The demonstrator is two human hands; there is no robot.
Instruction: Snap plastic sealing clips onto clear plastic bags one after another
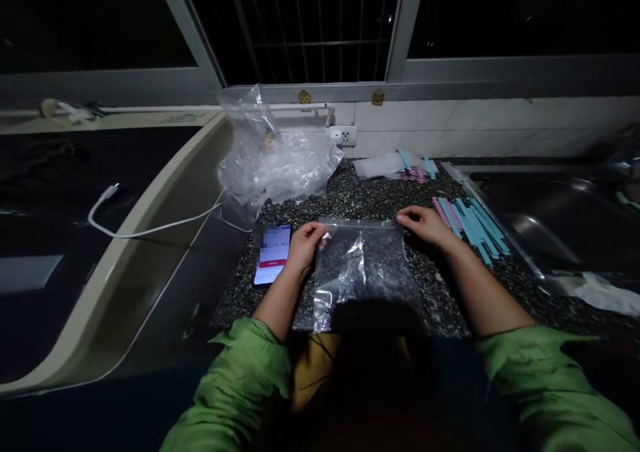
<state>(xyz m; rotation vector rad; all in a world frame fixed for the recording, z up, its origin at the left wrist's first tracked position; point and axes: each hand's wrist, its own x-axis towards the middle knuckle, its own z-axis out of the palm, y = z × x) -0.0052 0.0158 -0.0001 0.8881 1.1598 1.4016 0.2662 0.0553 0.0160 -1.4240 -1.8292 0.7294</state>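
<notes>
A clear zip-lock bag point(367, 265) lies flat on the speckled granite counter, its zip edge away from me. My left hand point(306, 247) pinches the bag's far left corner between thumb and fingers. At the far right corner, my right hand point(424, 225) closes its thumb and fingertips on the zip edge. No contents can be made out in the bag. Just right of my right hand is a loose pile of blue and pink flat strips point(473, 229). A lit phone point(271, 255) lies left of my left hand.
A heap of crumpled clear plastic bags point(285, 165) sits at the back left. More strips lie on flat plastic bags point(380, 165) by the wall. On the right is a sink point(540, 205); a washing machine point(200, 152) with a white cable point(150, 234) stands left.
</notes>
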